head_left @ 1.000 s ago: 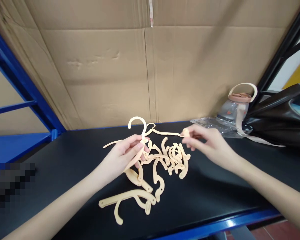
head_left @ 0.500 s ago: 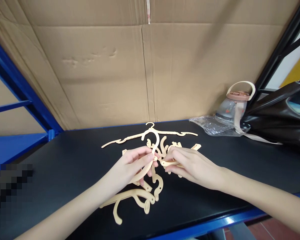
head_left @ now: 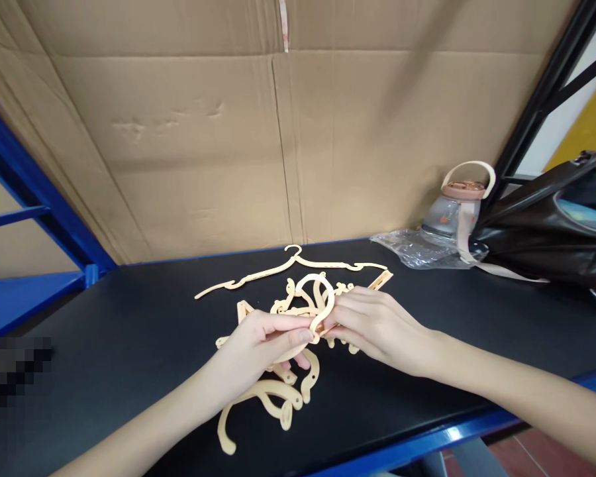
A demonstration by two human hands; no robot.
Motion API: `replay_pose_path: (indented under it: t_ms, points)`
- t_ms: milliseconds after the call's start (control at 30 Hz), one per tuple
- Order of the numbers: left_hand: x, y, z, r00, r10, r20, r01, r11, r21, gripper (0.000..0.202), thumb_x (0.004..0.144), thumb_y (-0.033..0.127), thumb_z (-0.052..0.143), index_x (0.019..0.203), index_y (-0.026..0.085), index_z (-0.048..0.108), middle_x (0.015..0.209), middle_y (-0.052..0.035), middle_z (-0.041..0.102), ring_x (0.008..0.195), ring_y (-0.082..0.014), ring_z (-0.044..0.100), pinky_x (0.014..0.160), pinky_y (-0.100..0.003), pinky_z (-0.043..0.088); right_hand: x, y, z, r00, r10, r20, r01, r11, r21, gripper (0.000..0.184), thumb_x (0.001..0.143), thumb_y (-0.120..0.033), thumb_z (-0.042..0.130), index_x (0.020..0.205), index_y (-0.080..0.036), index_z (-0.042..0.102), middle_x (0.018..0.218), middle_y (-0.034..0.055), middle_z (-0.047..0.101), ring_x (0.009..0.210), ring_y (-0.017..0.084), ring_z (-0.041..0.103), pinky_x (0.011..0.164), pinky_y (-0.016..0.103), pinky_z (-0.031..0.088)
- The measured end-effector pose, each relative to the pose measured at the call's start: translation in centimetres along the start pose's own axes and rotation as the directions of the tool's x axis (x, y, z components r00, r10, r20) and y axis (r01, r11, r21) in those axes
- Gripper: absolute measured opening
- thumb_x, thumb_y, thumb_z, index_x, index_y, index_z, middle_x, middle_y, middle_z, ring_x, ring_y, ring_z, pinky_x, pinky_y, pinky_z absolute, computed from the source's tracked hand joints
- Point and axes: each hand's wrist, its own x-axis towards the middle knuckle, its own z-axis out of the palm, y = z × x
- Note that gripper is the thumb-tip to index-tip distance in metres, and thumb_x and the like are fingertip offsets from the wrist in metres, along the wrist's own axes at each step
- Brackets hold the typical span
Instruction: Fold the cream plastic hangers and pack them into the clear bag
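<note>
My left hand (head_left: 263, 341) pinches a cream plastic hanger piece with a hook (head_left: 318, 291) at its top, fingers closed on its shaft. My right hand (head_left: 375, 324) is closed on another cream hanger arm piece (head_left: 380, 281), held right against the hook piece so the two hands meet. Beneath them lies a pile of loose cream hanger parts (head_left: 273, 397) on the black shelf top (head_left: 129, 331). Behind the pile, one whole flat hanger (head_left: 288, 265) lies spread out.
A cardboard sheet (head_left: 278, 132) lines the back. At the right stand a clear bottle with a pink lid and strap (head_left: 454, 212), a crumpled clear plastic bag (head_left: 412, 248) and a black bag (head_left: 551, 232). Blue rack beams (head_left: 40, 199) run along the left and front edge.
My right hand came in from the far hanger's tip, picked up an arm piece and moved left to meet my left hand. The hook piece has swung to the right and down.
</note>
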Motion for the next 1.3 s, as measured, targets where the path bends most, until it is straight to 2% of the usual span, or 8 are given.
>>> replay_pose_path:
  t_ms: [200,400,633,733,833,967,1067,1300]
  points:
    - [0.2,-0.4,0.1,0.997,0.082,-0.018,-0.078,0.986,0.146,0.022,0.088,0.03,0.055,0.089,0.018,0.073,0.069,-0.0005,0.065,0.063,-0.0109,0.058,0.055,-0.018,0.047,-0.4,0.2,0.0,0.998,0.018,-0.055,-0.012,0.994,0.111,0.012,0.091,-0.026,0.058,0.086,-0.017,0.064,0.079,0.0003,0.066,0.073,0.012,0.059,0.071,0.025,0.042]
    - [0.3,-0.7,0.4,0.994,0.112,-0.022,-0.107,0.981,0.16,0.021,0.089,0.03,0.053,0.083,0.019,0.069,0.07,0.0017,0.064,0.066,-0.0111,0.059,0.056,-0.018,0.047,-0.4,0.1,0.4,0.996,0.072,-0.05,-0.06,0.976,0.208,0.008,0.087,-0.026,0.064,0.086,-0.019,0.068,0.078,-0.0003,0.069,0.07,0.012,0.062,0.068,0.023,0.044]
    - [0.2,-0.2,1.0,0.961,0.239,-0.142,-0.179,0.921,0.346,0.019,0.087,0.027,0.055,0.078,0.021,0.071,0.071,0.0037,0.068,0.065,-0.0098,0.058,0.06,-0.018,0.044,-0.2,-0.6,0.6,0.986,0.123,-0.112,-0.092,0.964,0.249,0.009,0.087,-0.022,0.063,0.08,-0.019,0.068,0.071,-0.0013,0.069,0.066,0.012,0.061,0.065,0.023,0.044]
    - [0.2,-0.3,1.2,0.961,0.216,-0.175,-0.144,0.925,0.351,0.02,0.086,0.026,0.055,0.077,0.021,0.072,0.069,0.0037,0.068,0.063,-0.0103,0.058,0.058,-0.019,0.043,-0.2,-0.7,0.9,0.971,0.217,-0.1,-0.18,0.94,0.29,0.005,0.084,-0.019,0.066,0.079,-0.02,0.068,0.071,-0.0025,0.07,0.065,0.012,0.062,0.064,0.023,0.044]
    - [0.5,-0.4,1.1,0.963,0.17,-0.207,-0.109,0.955,0.277,0.016,0.08,0.023,0.06,0.071,0.02,0.073,0.066,0.003,0.066,0.062,-0.0108,0.057,0.058,-0.019,0.044,-0.2,-0.7,1.1,0.944,0.327,-0.041,-0.291,0.885,0.364,0.005,0.08,-0.016,0.069,0.077,-0.02,0.068,0.075,-0.0026,0.07,0.068,0.012,0.062,0.064,0.023,0.044]
    - [0.6,-0.5,0.9,0.962,0.158,-0.224,-0.103,0.966,0.239,0.013,0.074,0.027,0.065,0.068,0.019,0.074,0.061,0.0022,0.064,0.058,-0.012,0.056,0.055,-0.021,0.045,-0.2,-0.8,1.1,0.934,0.356,-0.013,-0.324,0.866,0.381,0.006,0.081,-0.017,0.069,0.075,-0.02,0.068,0.074,-0.0027,0.068,0.067,0.011,0.061,0.063,0.022,0.043]
    - [0.5,-0.8,0.8,0.956,0.188,-0.226,-0.11,0.942,0.318,0.015,0.075,0.028,0.064,0.067,0.021,0.074,0.056,0.0032,0.063,0.054,-0.0115,0.055,0.052,-0.021,0.043,-0.2,-1.0,1.1,0.937,0.35,-0.025,-0.319,0.879,0.353,0.006,0.08,-0.017,0.07,0.075,-0.019,0.068,0.072,-0.0029,0.066,0.065,0.01,0.059,0.061,0.021,0.042]
    - [0.1,-1.4,0.8,0.919,0.357,-0.168,-0.209,0.801,0.561,0.019,0.086,0.026,0.055,0.082,0.025,0.073,0.072,0.0041,0.072,0.058,-0.012,0.061,0.059,-0.021,0.046,-0.3,-1.3,1.1,0.945,0.324,-0.034,-0.305,0.916,0.261,0.008,0.083,-0.016,0.066,0.075,-0.019,0.067,0.068,-0.0035,0.066,0.061,0.01,0.059,0.055,0.021,0.039]
